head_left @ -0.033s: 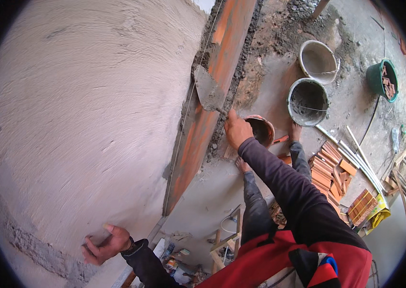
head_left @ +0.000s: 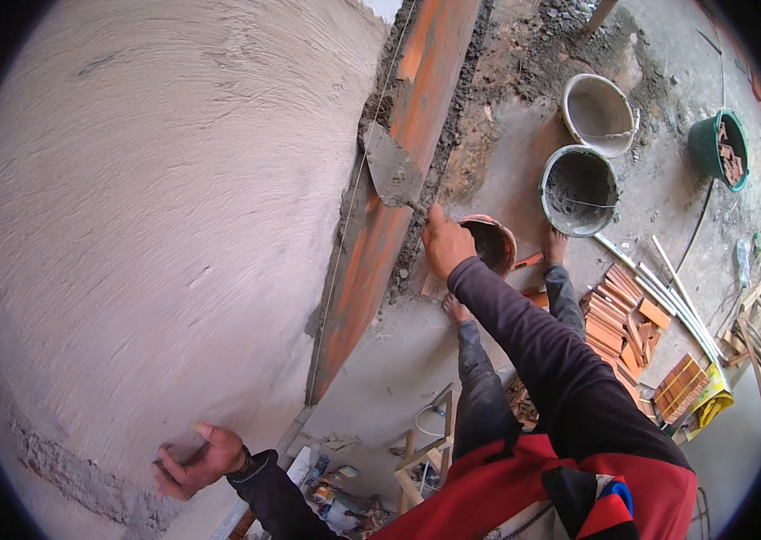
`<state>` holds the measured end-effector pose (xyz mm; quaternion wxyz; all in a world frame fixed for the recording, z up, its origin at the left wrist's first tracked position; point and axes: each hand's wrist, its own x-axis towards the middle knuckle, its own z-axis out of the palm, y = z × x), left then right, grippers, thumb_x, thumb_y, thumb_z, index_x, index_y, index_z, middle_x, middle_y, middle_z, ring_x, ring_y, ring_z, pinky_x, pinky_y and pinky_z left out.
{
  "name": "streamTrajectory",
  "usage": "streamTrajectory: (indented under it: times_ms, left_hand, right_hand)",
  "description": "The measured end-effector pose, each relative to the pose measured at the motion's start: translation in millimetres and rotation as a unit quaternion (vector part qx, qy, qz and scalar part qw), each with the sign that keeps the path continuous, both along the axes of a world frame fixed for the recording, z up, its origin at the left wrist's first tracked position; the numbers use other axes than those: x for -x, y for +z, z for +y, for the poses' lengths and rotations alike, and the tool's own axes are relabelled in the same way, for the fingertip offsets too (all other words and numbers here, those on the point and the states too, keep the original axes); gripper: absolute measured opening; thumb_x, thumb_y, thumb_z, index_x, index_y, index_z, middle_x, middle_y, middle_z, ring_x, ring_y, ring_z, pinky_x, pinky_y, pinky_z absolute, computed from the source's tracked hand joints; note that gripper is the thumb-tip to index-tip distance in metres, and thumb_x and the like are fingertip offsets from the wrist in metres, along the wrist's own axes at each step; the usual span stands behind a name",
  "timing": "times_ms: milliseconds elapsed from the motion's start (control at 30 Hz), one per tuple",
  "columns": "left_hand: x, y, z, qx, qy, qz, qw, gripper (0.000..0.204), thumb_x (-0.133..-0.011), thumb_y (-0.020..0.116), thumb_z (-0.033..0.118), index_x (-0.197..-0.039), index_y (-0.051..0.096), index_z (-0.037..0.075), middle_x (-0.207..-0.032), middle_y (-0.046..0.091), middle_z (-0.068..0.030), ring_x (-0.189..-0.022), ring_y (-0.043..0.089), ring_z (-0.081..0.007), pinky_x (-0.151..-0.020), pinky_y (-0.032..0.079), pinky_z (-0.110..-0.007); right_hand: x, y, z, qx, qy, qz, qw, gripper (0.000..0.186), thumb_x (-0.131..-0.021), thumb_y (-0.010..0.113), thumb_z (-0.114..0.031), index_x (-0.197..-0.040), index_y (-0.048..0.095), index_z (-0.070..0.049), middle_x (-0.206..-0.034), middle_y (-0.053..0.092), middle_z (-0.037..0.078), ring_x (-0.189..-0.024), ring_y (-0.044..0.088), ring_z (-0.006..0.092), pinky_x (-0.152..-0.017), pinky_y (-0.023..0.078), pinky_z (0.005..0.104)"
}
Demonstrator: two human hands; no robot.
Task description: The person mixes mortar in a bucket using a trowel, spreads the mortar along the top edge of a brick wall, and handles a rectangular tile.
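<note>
Metal trowel [head_left: 391, 171] w/ dull, smeared surf. & rough, matt plastered wall [head_left: 155, 225]

A: Held item?
B: Trowel [head_left: 393, 171], in the right hand [head_left: 449, 245]. Wide gray blade, mottled, dirty-looking.
A: Pose?
B: Blade ahead and left of that hand, broad face showing, wide end away from the grip. Handle mostly hidden by fingers.
A: Other one?
B: Plastered wall [head_left: 173, 225], at the left hand [head_left: 205, 461]; contact unclear. Pale beige-pink, fine curved strokes, few small nicks. Most spreads ahead of that hand; rough darker band to its left.
</note>
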<state>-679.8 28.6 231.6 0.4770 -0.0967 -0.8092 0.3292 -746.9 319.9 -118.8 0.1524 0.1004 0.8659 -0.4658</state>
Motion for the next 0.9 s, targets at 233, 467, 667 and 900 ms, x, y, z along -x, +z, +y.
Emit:
streamTrajectory:
  times_ms: [233,467,667,900]
  left_hand:
    - [4.1,-2.2,-2.9,0.024,-0.011,-0.005,1.0,0.061,-0.081,0.065,0.044,-0.114,0.054,-0.007,-0.125,0.039,-0.0166,-0.107,0.044,-0.0298,-0.086,0.042,-0.046]
    - [10.6,-10.3,1.9,-0.024,-0.097,-0.007,0.995,0.065,-0.082,0.069,0.048,-0.115,0.055,-0.006,-0.123,0.043,-0.0175,-0.107,0.049,-0.0299,-0.091,0.044,-0.044]
    - [3.7,-0.8,-2.1,0.039,-0.035,0.0,0.999,0.064,-0.081,0.072,0.047,-0.114,0.057,-0.005,-0.118,0.046,-0.0181,-0.104,0.05,-0.0286,-0.087,0.045,-0.041]
    - [3.3,-1.0,-0.6,0.052,-0.01,-0.001,0.999,0.063,-0.081,0.072,0.048,-0.114,0.057,-0.005,-0.119,0.045,-0.0166,-0.108,0.048,-0.0283,-0.088,0.044,-0.04]
  right_hand:
    - [-2.7,-79.6,11.5,0.052,-0.003,0.038,0.998,0.022,-0.091,0.056,-0.026,-0.1,0.047,-0.008,-0.083,0.061,0.021,-0.079,0.061,0.044,-0.068,0.046,0.0531]
    - [11.4,-62.1,86.5,-0.061,0.007,0.103,0.993,0.025,-0.09,0.06,-0.035,-0.093,0.057,-0.01,-0.077,0.063,0.015,-0.074,0.063,0.0371,-0.061,0.049,0.0459]
    - [110.1,-2.1,164.2,-0.201,0.109,0.221,0.948,0.025,-0.094,0.054,-0.037,-0.089,0.056,-0.013,-0.078,0.063,0.01,-0.073,0.063,0.0343,-0.06,0.048,0.047]
    - [159.2,-5.0,190.8,-0.22,0.161,0.16,0.949,0.032,-0.096,0.05,-0.04,-0.089,0.056,-0.01,-0.073,0.062,0.016,-0.072,0.062,0.0387,-0.063,0.047,0.0499]
